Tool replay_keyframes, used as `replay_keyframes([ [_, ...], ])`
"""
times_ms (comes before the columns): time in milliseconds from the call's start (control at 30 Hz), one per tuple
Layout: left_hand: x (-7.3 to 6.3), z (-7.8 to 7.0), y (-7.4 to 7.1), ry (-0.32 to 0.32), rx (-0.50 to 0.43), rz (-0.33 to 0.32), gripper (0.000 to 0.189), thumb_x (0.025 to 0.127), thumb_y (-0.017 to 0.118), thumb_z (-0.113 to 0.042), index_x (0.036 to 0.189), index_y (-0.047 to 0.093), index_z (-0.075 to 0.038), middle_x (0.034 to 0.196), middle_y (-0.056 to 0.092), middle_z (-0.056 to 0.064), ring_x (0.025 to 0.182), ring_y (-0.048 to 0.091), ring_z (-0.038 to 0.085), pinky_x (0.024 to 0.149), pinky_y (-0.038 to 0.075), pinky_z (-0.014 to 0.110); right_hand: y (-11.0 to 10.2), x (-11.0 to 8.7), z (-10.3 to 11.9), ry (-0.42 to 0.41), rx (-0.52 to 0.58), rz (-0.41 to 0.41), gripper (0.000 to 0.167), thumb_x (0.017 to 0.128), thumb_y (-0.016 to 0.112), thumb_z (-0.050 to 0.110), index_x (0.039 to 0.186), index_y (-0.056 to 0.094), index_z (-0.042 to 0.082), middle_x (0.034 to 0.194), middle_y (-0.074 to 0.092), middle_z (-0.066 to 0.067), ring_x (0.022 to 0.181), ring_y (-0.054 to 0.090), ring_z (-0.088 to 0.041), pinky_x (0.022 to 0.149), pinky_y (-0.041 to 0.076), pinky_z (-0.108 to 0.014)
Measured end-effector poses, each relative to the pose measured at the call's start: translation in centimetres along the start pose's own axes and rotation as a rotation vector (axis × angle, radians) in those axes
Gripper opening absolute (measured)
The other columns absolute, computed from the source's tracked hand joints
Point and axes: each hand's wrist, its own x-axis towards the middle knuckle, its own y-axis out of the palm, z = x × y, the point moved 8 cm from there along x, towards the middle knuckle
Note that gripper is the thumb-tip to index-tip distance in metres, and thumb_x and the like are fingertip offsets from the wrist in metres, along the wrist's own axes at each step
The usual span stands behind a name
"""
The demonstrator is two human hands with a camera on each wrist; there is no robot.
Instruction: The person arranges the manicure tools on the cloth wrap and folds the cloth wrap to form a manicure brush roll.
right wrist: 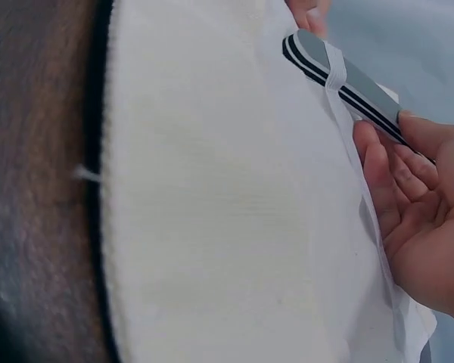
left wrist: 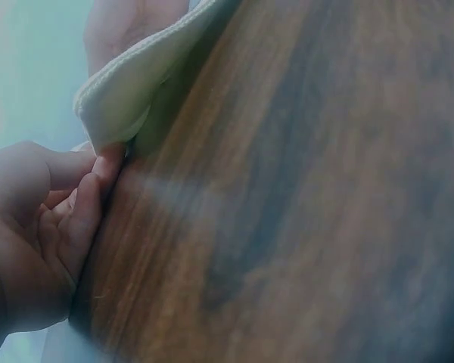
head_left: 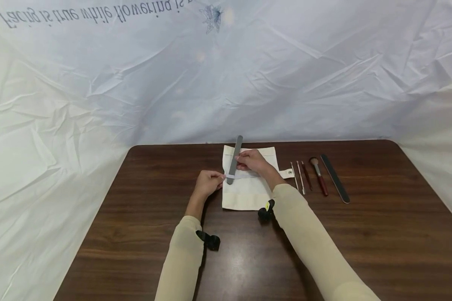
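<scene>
A cream cloth tool case point(head_left: 246, 200) lies unfolded on the table, a white elastic band point(right wrist: 335, 66) running across its middle. A grey nail file point(head_left: 235, 156) with black-and-white layered edges passes under that band near the left edge, its lower tip poking out below. My right hand point(head_left: 253, 161) pinches the file by its side, thumb on top, as the right wrist view shows. At the left edge of the case, my left hand point(head_left: 209, 182) pinches the cloth beside the band. The left wrist view shows the case's edge point(left wrist: 129, 98) lifted in a curl there.
Right of the case's snap tab point(head_left: 287, 173), two slim metal tools point(head_left: 300, 177), a thin dark-red tool point(head_left: 306, 176), a brush point(head_left: 318, 174) and a dark nail file point(head_left: 335, 178) lie side by side. White sheeting point(head_left: 226, 83) hangs behind the brown table point(head_left: 135, 217).
</scene>
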Motion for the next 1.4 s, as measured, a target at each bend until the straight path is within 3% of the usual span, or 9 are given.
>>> replay_keyframes([
  [167,0.0,-0.1,0.1,0.004,0.012,-0.002,0.015,0.095,0.070,-0.006,0.099,0.078,0.006,0.080,0.075,0.003,0.061,0.059,0.003,0.060,0.052,0.017,0.4,-0.2,0.4,0.001,-0.106,0.093,0.035,0.101,0.064,0.018,0.124,0.066,-0.007,0.088,0.076,-0.006,0.071,0.068,-0.002,0.067,0.055,-0.016],
  [333,0.1,-0.1,0.1,0.011,0.027,-0.001,0.016,0.095,0.070,-0.008,0.097,0.078,0.006,0.073,0.070,-0.001,0.061,0.058,0.003,0.060,0.052,0.017,0.9,-0.1,0.4,0.012,-0.218,0.157,0.034,0.102,0.062,0.018,0.125,0.067,-0.005,0.085,0.074,0.002,0.074,0.068,-0.001,0.070,0.054,-0.014],
  [633,0.1,0.1,0.0,-0.023,0.012,0.003,0.017,0.095,0.070,-0.008,0.097,0.077,0.007,0.070,0.066,-0.003,0.061,0.057,0.004,0.059,0.052,0.017,1.2,0.1,0.4,-0.022,-0.216,0.224,0.034,0.104,0.058,0.018,0.127,0.064,-0.006,0.093,0.072,0.001,0.080,0.067,-0.001,0.076,0.055,-0.016],
  [833,0.1,0.1,-0.1,-0.019,0.019,0.007,0.018,0.096,0.069,-0.009,0.099,0.077,0.006,0.071,0.066,-0.004,0.063,0.057,0.004,0.062,0.052,0.018,1.6,-0.1,0.6,0.004,-0.140,0.223,0.052,0.105,0.055,0.027,0.151,0.043,0.004,0.134,0.064,-0.017,0.109,0.070,-0.020,0.084,0.056,-0.021],
  [933,0.1,0.1,-0.2,-0.011,0.027,0.009,0.017,0.096,0.069,-0.009,0.100,0.077,0.005,0.074,0.069,-0.001,0.065,0.058,0.004,0.063,0.052,0.019,1.8,0.1,0.4,0.051,-0.081,0.191,0.058,0.105,0.056,0.032,0.156,0.037,0.011,0.145,0.057,-0.016,0.121,0.066,-0.026,0.083,0.056,-0.021],
  [1033,0.1,0.0,-0.1,0.011,0.026,0.021,0.017,0.096,0.068,-0.007,0.102,0.078,0.005,0.080,0.073,0.003,0.066,0.059,0.003,0.064,0.052,0.019,1.6,0.4,0.2,0.097,-0.013,0.101,0.056,0.103,0.059,0.034,0.153,0.045,0.011,0.132,0.065,-0.009,0.107,0.070,-0.018,0.075,0.055,-0.018],
  [1133,0.2,0.0,0.1,0.035,0.023,0.023,0.016,0.095,0.068,-0.004,0.103,0.078,0.006,0.085,0.076,0.007,0.066,0.059,0.002,0.064,0.052,0.019,1.3,0.6,0.0,0.119,0.063,0.001,0.049,0.102,0.062,0.033,0.144,0.057,0.010,0.100,0.073,0.002,0.083,0.068,-0.007,0.065,0.054,-0.015],
  [1233,0.3,-0.1,0.2,0.038,0.018,0.017,0.016,0.095,0.069,-0.004,0.103,0.078,0.006,0.085,0.076,0.007,0.065,0.058,0.002,0.063,0.052,0.019,1.0,0.6,-0.1,0.118,0.098,-0.066,0.044,0.100,0.065,0.031,0.138,0.063,0.009,0.080,0.069,0.009,0.072,0.066,-0.003,0.061,0.052,-0.015],
  [1400,0.3,-0.1,0.2,0.038,0.023,0.010,0.015,0.094,0.069,-0.004,0.102,0.078,0.006,0.083,0.076,0.005,0.063,0.057,0.002,0.062,0.051,0.019,0.8,0.5,-0.1,0.108,0.122,-0.088,0.042,0.100,0.067,0.028,0.135,0.065,0.006,0.073,0.067,0.011,0.069,0.064,-0.003,0.058,0.050,-0.014],
])
